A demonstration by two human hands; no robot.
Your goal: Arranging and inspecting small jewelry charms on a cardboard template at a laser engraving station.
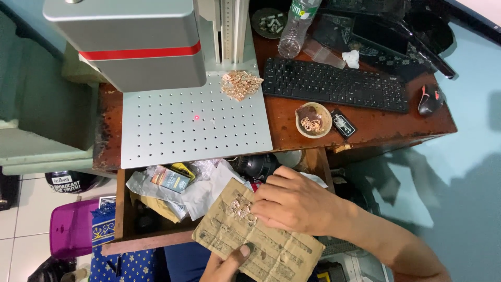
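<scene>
**Small gold pieces handled on a creased paper sheet**

Head view: A creased brown paper sheet point(261, 243) is held low in the picture, over an open wooden drawer point(151, 237). A small cluster of gold-coloured metal pieces point(240, 209) lies on the upper part of the sheet. The right hand point(295, 201) is laid over the sheet from the right, its fingers curled and drawn close together, the fingertips point(258, 206) touching the cluster; whether a piece is actually pinched between them cannot be told. The left hand point(224, 263) is seen only in part at the bottom edge, its thumb point(241, 252) pressed flat on the lower part of the sheet, the remaining fingers hidden beneath the paper.

Above the drawer, a perforated grey metal plate point(193, 122) is seen, with a red light dot point(197, 117) near its middle and a larger pile of gold pieces point(241, 83) at its upper right corner. A grey machine head with a red stripe point(135, 42) overhangs the plate. To the right, on the wooden desk point(376, 125), a black keyboard point(334, 83), a small bowl with gold pieces point(313, 120), a dark mouse point(430, 99) and a clear plastic bottle point(297, 26) are set. Crumpled paper and a small box point(169, 178) fill the drawer.
</scene>
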